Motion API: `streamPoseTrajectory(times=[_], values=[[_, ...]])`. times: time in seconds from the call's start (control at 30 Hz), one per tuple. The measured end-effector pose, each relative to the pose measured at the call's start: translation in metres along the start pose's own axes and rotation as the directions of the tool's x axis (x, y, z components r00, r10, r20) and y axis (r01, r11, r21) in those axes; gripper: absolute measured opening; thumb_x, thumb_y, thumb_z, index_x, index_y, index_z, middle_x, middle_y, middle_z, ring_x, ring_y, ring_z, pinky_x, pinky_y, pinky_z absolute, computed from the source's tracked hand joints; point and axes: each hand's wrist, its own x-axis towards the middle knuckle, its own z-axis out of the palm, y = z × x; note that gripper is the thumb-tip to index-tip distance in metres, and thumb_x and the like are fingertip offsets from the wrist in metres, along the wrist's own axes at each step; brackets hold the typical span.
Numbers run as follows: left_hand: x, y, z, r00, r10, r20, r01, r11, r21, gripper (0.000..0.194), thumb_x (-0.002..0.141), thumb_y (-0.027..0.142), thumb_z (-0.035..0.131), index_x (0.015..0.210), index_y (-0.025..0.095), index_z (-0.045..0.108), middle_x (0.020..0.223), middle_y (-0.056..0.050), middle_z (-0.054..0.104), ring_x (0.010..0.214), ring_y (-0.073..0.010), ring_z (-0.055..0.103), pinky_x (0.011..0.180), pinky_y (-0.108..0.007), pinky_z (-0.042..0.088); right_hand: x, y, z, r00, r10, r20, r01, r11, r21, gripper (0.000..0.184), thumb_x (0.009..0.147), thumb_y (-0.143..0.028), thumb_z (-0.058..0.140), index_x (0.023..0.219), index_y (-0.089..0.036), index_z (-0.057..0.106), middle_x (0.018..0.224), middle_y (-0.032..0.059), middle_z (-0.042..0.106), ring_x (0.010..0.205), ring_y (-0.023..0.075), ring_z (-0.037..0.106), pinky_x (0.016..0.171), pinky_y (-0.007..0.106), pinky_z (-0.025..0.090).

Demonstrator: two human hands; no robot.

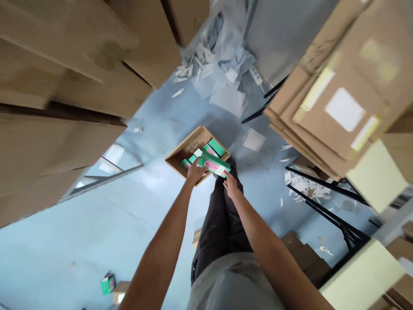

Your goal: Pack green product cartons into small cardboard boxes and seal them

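Note:
Between my two hands is a long green and pink box (215,163), tilted over the near right side of an open carton (177,150). My left hand (195,173) grips its left end, the fingers partly hidden behind it. At the lower right end, my right hand (230,184) pinches the box with its fingertips. Several more green and pink boxes lie inside the carton, among them a green one (217,147) by its far right wall. The carton rests on the blue floor at my feet.
Large cardboard boxes (80,77) stand stacked on the left. Flattened cardboard (316,112) leans over a black-legged frame (325,185) at right. Paper scraps (226,82) litter the floor ahead. Another green box (107,284) lies at lower left beside a small carton (121,292).

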Motion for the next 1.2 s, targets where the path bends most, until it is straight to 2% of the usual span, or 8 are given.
streamPoseTrajectory(times=[0.17, 0.43, 0.53, 0.63, 0.8, 0.87, 0.97, 1.2], values=[[-0.106, 0.047, 0.038, 0.983, 0.064, 0.174, -0.065, 0.998, -0.003, 0.123, 0.071, 0.026, 0.101, 0.177, 0.014, 0.041, 0.078, -0.001, 0.080, 0.070, -0.0226, 0.076, 0.081, -0.039, 0.064, -0.093, -0.020, -0.084, 0.999, -0.020, -0.042, 0.029, 0.970, 0.241, 0.041, 0.095, -0.060, 0.073, 0.122, -0.029, 0.073, 0.121, 0.0036, 0.078, 0.091, 0.0169, 0.078, 0.087, 0.028, 0.066], [-0.199, 0.095, 0.146, 0.803, 0.306, 0.512, -0.413, 0.905, 0.106, 0.108, 0.076, 0.025, 0.086, 0.176, 0.018, 0.045, 0.088, -0.001, 0.084, 0.080, -0.0199, 0.079, 0.088, -0.034, 0.062, -0.160, -0.030, -0.223, 0.960, -0.257, -0.114, 0.280, 0.840, 0.465, 0.051, 0.086, -0.070, 0.080, 0.109, -0.025, 0.069, 0.115, 0.0075, 0.079, 0.103, 0.0222, 0.077, 0.092, 0.034, 0.066], [-0.228, 0.104, 0.214, 0.719, 0.352, 0.599, -0.528, 0.838, 0.140, 0.108, 0.075, 0.024, 0.085, 0.175, 0.014, 0.046, 0.081, 0.001, 0.080, 0.081, -0.0202, 0.078, 0.087, -0.033, 0.060, -0.170, -0.026, -0.289, 0.876, -0.420, -0.235, 0.481, 0.740, 0.470, 0.054, 0.077, -0.067, 0.088, 0.101, -0.023, 0.069, 0.103, 0.0062, 0.080, 0.106, 0.0238, 0.075, 0.097, 0.035, 0.063], [-0.267, 0.108, 0.298, 0.604, 0.351, 0.716, -0.613, 0.778, 0.135, 0.110, 0.075, 0.025, 0.087, 0.176, 0.013, 0.044, 0.078, 0.002, 0.079, 0.078, -0.0199, 0.076, 0.088, -0.033, 0.060, -0.177, -0.012, -0.368, 0.697, -0.605, -0.384, 0.717, 0.593, 0.366, 0.057, 0.070, -0.065, 0.092, 0.098, -0.020, 0.072, 0.094, 0.0049, 0.078, 0.101, 0.0263, 0.073, 0.098, 0.040, 0.062], [-0.357, 0.089, 0.455, 0.279, 0.273, 0.921, -0.713, 0.701, 0.008, 0.109, 0.081, 0.039, 0.093, 0.176, 0.016, 0.045, 0.089, -0.003, 0.083, 0.085, -0.0225, 0.080, 0.089, -0.035, 0.062, -0.184, 0.035, -0.503, 0.506, -0.558, -0.657, 0.849, 0.455, 0.268, 0.107, 0.069, -0.055, 0.098, 0.159, -0.019, 0.053, 0.132, 0.0137, 0.078, 0.120, 0.0300, 0.075, 0.112, 0.047, 0.060], [-0.398, 0.072, 0.513, 0.142, 0.217, 0.966, -0.740, 0.671, -0.042, 0.112, 0.082, 0.042, 0.095, 0.178, 0.016, 0.042, 0.091, -0.005, 0.084, 0.087, -0.0242, 0.081, 0.091, -0.036, 0.063, -0.186, 0.056, -0.550, 0.430, -0.533, -0.729, 0.856, 0.496, 0.143, 0.115, 0.075, -0.049, 0.097, 0.171, -0.019, 0.041, 0.147, 0.0198, 0.072, 0.128, 0.0332, 0.073, 0.114, 0.050, 0.059], [-0.455, 0.039, 0.589, -0.012, 0.108, 0.994, -0.770, 0.634, -0.078, 0.112, 0.085, 0.039, 0.092, 0.180, 0.017, 0.037, 0.094, -0.005, 0.085, 0.086, -0.0237, 0.081, 0.092, -0.037, 0.064, -0.189, 0.084, -0.615, 0.332, -0.473, -0.816, 0.799, 0.600, -0.022, 0.093, 0.087, -0.037, 0.086, 0.169, -0.020, 0.045, 0.150, 0.0207, 0.070, 0.128, 0.0346, 0.073, 0.114, 0.052, 0.058], [-0.526, -0.027, 0.707, -0.155, -0.207, 0.966, -0.786, 0.618, 0.006, 0.114, 0.083, 0.026, 0.087, 0.183, 0.018, 0.031, 0.092, -0.003, 0.086, 0.083, -0.0211, 0.082, 0.088, -0.034, 0.064, -0.195, 0.149, -0.716, 0.250, -0.217, -0.944, 0.579, 0.815, -0.034, 0.072, 0.088, -0.025, 0.080, 0.155, -0.026, 0.056, 0.155, 0.0183, 0.057, 0.111, 0.0285, 0.077, 0.096, 0.044, 0.066]])
